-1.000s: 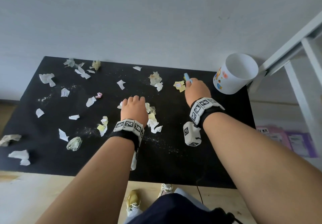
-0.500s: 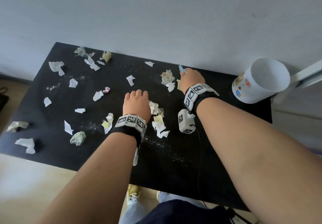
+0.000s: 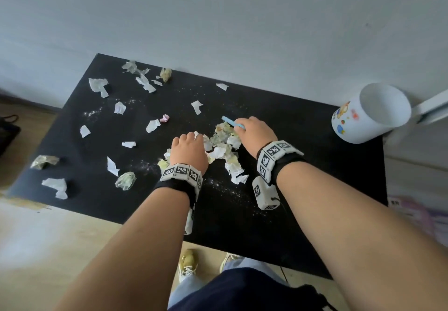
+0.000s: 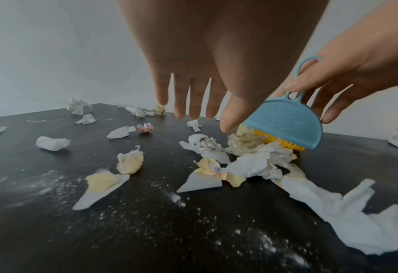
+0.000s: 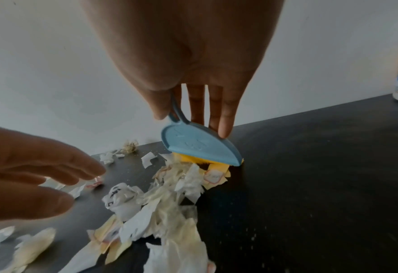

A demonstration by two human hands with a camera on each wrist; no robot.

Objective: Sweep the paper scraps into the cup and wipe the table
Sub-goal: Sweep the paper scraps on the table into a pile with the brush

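Observation:
A small blue brush [image 4: 284,123] with yellow bristles stands on the black table [image 3: 303,141], and my right hand [image 3: 244,126] pinches its loop handle [image 5: 175,109]. The bristles press against a pile of white and yellow paper scraps [image 3: 224,146] lying between my hands. My left hand [image 3: 189,138] hovers just left of the pile with straight fingers [image 4: 193,99], holding nothing. The white cup [image 3: 371,114] with a bear print stands upright at the table's far right corner, well away from the pile.
Several loose scraps [image 3: 116,107] and crumpled bits [image 3: 126,181] are spread over the table's left half. White dust [image 3: 228,189] speckles the surface near the front. A wall runs behind the table, and a white frame [image 3: 431,107] stands beside the cup.
My right hand has dragged the brush left and toward me, bunching scraps into a pile beside the left hand. The left hand has barely moved.

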